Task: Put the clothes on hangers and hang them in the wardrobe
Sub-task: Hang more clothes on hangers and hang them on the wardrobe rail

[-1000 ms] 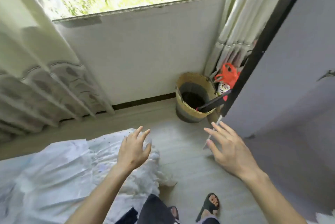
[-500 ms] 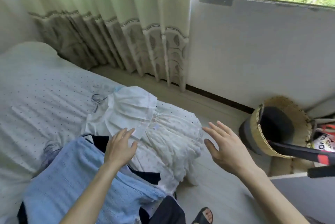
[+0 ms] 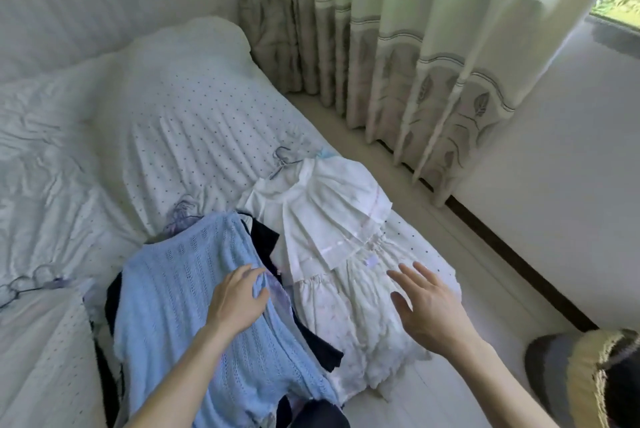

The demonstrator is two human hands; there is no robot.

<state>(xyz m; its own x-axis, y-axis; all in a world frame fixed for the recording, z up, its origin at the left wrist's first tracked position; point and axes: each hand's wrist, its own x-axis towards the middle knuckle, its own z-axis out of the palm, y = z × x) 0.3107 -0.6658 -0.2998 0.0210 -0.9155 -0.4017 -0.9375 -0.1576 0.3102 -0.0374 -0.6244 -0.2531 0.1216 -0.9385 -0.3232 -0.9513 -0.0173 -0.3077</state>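
Observation:
A pile of clothes lies on the near corner of the bed (image 3: pixel 166 109). On top is a light blue knitted garment (image 3: pixel 180 296), with a dark navy garment (image 3: pixel 263 237) under it. To its right lies a white frilly dress (image 3: pixel 332 219) on a thin hanger whose hook (image 3: pixel 282 159) shows above the collar. My left hand (image 3: pixel 239 299) rests on the right edge of the blue knit, fingers slightly bent. My right hand (image 3: pixel 426 306) hovers over the dress's skirt, fingers spread, holding nothing. The wardrobe is out of view.
A patterned curtain (image 3: pixel 398 64) hangs along the far wall, down to the pale floor (image 3: pixel 478 261) beside the bed. A woven basket (image 3: pixel 585 375) stands at the lower right. A wire hanger hook (image 3: pixel 31 278) lies on the bed at the left.
My view has swung left from the wall, basket and wardrobe door to the bed. Both hands have come down over the clothes pile, the left now on the blue knit.

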